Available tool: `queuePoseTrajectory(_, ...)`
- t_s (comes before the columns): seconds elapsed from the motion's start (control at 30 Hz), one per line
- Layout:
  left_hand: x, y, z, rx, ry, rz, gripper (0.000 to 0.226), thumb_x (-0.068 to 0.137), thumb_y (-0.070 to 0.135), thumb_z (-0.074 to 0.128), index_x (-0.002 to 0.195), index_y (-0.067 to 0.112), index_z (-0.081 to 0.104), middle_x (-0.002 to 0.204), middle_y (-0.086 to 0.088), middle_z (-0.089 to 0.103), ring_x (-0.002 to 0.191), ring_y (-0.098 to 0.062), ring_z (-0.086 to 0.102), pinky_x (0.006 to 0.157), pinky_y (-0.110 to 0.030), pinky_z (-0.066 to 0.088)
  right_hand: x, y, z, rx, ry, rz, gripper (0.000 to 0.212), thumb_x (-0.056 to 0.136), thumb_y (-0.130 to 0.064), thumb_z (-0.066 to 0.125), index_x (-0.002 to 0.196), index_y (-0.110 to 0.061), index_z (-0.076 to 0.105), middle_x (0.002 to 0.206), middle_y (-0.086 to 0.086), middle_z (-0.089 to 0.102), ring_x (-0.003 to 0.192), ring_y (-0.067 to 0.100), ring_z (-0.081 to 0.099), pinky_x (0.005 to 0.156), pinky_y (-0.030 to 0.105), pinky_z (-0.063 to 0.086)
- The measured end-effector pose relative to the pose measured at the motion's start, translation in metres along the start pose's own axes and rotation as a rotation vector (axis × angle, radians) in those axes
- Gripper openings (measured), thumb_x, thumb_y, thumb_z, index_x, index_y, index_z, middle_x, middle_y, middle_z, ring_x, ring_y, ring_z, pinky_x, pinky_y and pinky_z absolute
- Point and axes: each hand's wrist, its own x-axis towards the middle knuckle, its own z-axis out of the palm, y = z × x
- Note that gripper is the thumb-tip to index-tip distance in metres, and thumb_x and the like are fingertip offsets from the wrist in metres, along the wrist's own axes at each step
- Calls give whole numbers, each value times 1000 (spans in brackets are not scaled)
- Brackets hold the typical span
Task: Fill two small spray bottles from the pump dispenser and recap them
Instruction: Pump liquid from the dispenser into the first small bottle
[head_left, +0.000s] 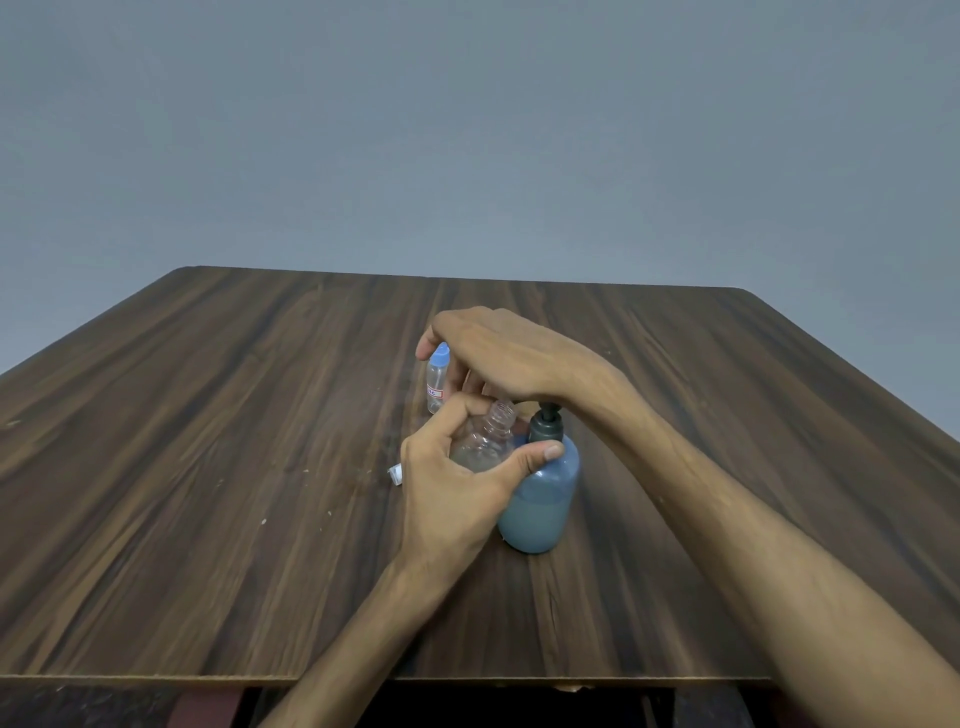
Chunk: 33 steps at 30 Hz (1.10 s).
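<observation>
so the left hand (457, 483) has its grip wrapped around the open spray bottle (485, 441), a clear little thing with its cap off, thumb reaching across so it touches the pump dispenser (543, 493) just to the right of it. The bottle's long axis is tipped, threaded neck pointing up and away toward the pump spout, which I can't actually see because the right hand (504, 358) is lying over the pump head from above, palm down, fingers fairly straight, pressing not grabbing. That's the relation everything hangs on imo: the mouth has to sit right under the nozzle, and it looks close, but the hand hides the exact line-up. The dispenser is upright on the table (208, 441), maybe half full of pale liquid. The clear bottle seems to hold little or nothing so far, hard to tell. Just beyond the right fingertips stands the second spray bottle (437, 379), blue cap on, upright. A small white bit (395, 474) pokes out left of the left hand, can't say what it is
</observation>
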Motion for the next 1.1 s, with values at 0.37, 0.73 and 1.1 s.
queuePoseTrajectory(0.37,-1,3,1,-40,-3,-43,44,70,23,98,106,8,77,100,-2,82,101,-24,79,92,-53,63,0,4,7,-167,12,-4,34,111,-29,33,116,-18,65,109,-1,69,105,27,62,85,44,46)
queuePoseTrajectory(0.73,-1,0,1,-9,2,-22,37,71,16,100,100,12,77,97,2,81,99,-22,79,90,-41,63,5,10,9,-131,62,24,35,114,-14,37,140,-6,59,129,13,65,116,34,61,93,43,48)
queuePoseTrajectory(1.1,0,1,1,11,5,-10,35,71,13,100,95,9,76,93,0,81,94,-22,78,87,-44,63,4,10,4,-149,45,-17,36,115,-17,35,140,-9,60,135,12,65,123,33,60,100,44,45)
